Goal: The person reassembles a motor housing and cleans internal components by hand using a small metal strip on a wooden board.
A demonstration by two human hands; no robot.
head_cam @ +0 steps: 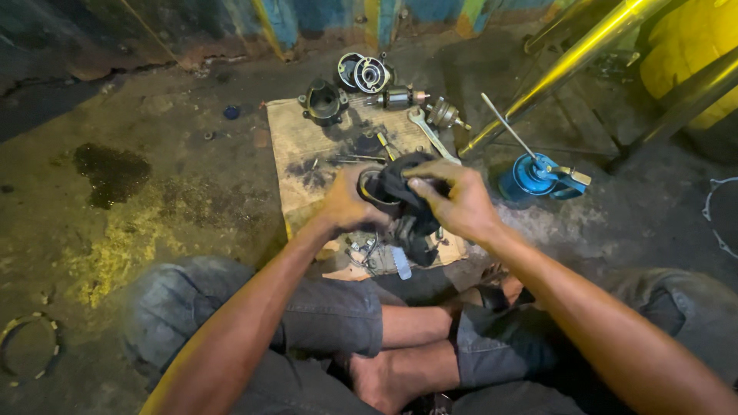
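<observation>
The dark rag (407, 201) hides most of the round metal housing (374, 190) between the hands.

Person seated cross-legged on a stained concrete floor (154, 154). Left hand (347, 204) grips a dark cylindrical housing (377, 194) from the side. Right hand (453, 201) presses a black rag (411, 207) over and into the housing's open end; rag tail hangs below. Under the hands, a grimy cardboard sheet (300, 146) carries parts: a cast metal cover (323, 101), a round end cap (370, 74), an armature (400, 97), a small gear piece (444, 114), a wrench (427, 131). To the right, on the floor, a blue oil can (534, 175) with long spout. Yellow metal tubes (569, 61) slant overhead. Dark oil patch (111, 170) at left.
</observation>
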